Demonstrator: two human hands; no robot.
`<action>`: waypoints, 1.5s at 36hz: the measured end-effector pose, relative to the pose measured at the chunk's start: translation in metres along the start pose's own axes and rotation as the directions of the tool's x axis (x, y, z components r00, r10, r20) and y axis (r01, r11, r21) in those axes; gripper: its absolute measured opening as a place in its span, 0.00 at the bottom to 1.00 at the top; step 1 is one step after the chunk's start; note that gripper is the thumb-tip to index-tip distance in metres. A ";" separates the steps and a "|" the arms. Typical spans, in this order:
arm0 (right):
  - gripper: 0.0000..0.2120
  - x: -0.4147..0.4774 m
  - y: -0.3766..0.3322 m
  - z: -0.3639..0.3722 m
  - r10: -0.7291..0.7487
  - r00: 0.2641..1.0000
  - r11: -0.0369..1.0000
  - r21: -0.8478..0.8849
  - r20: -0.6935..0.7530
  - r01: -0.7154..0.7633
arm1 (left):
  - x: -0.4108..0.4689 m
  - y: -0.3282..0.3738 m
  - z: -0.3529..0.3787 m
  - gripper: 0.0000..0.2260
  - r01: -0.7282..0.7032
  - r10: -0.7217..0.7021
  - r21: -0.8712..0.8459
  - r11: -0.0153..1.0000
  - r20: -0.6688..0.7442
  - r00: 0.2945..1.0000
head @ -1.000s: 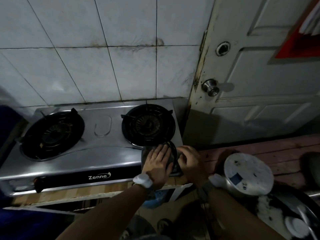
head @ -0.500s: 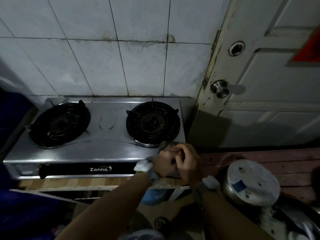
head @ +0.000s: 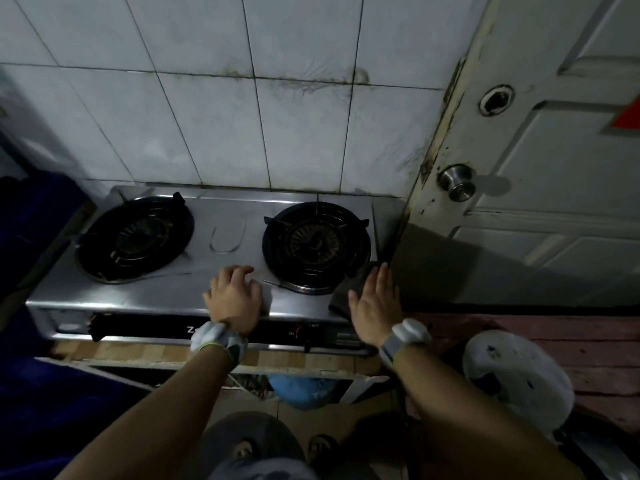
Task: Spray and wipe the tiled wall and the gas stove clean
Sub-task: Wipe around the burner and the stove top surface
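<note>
A steel two-burner gas stove (head: 221, 285) stands against the white tiled wall (head: 214, 126), whose grout lines carry dark grime. A dark grey cloth (head: 346, 292) lies on the stove's front right corner, beside the right burner (head: 317, 244). My right hand (head: 375, 304) lies flat on the cloth with straight fingers. Between the two burners, at the stove's front, my left hand (head: 235, 296) rests on the steel top with fingers loosely bent and nothing in it. No spray bottle is in view.
A white door (head: 554, 150) with a steel knob (head: 457, 181) stands right of the stove. A round white lid (head: 516, 379) sits on a pot at lower right. A blue gas cylinder (head: 301, 393) stands under the stove shelf. Dark blue fabric (head: 38, 237) fills the left edge.
Both hands were together on the cloth at the stove's front right. Now they have parted: the left hand moved left onto the bare steel, the right hand lies flat on the cloth.
</note>
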State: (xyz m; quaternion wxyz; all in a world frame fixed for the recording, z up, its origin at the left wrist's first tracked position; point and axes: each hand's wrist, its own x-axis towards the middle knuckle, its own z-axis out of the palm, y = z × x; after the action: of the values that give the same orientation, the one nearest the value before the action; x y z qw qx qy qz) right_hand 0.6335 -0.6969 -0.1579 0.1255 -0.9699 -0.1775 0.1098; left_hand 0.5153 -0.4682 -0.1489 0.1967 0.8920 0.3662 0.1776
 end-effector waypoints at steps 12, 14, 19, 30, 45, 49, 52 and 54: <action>0.35 -0.022 0.010 0.025 -0.160 0.987 0.986 -0.054 -0.026 0.159 | -0.003 -0.026 0.000 0.22 -0.162 0.145 0.180 0.970 0.100 0.984; 0.36 -0.019 0.020 0.025 -0.239 0.971 0.969 -0.063 -0.006 0.239 | 0.000 -0.025 -0.003 0.23 -0.183 0.167 0.175 0.967 0.106 0.980; 0.31 0.000 0.018 -0.003 -0.226 0.973 0.972 0.075 0.047 0.222 | -0.005 -0.026 -0.006 0.30 -0.196 0.162 0.190 0.962 0.177 0.971; 0.26 0.047 0.016 -0.013 -0.186 0.978 0.982 0.034 0.095 0.184 | 0.004 -0.031 -0.018 0.38 -0.205 0.132 0.212 0.956 0.314 0.940; 0.31 -0.008 0.052 0.014 -0.287 0.954 0.958 0.050 0.089 0.283 | 0.002 -0.033 -0.015 0.36 -0.206 0.129 0.228 0.952 0.313 0.941; 0.28 0.015 0.042 -0.011 -0.164 0.977 0.927 0.361 0.139 0.104 | 0.004 -0.032 -0.013 0.35 -0.200 0.129 0.218 0.955 0.300 0.945; 0.27 0.030 0.034 -0.017 -0.025 0.976 0.872 0.483 0.217 -0.085 | 0.005 -0.031 -0.013 0.35 -0.198 0.125 0.221 0.955 0.306 0.944; 0.26 0.038 0.030 -0.022 0.095 0.955 0.845 0.484 0.282 -0.226 | 0.005 -0.030 -0.013 0.35 -0.195 0.120 0.224 0.955 0.308 0.944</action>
State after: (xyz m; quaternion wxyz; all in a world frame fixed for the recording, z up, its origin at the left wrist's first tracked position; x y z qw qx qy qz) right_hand 0.6832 -0.7147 -0.1522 0.3451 -0.8919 -0.0739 0.2829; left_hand 0.4951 -0.4426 -0.1510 0.1188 0.9527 0.2796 0.0117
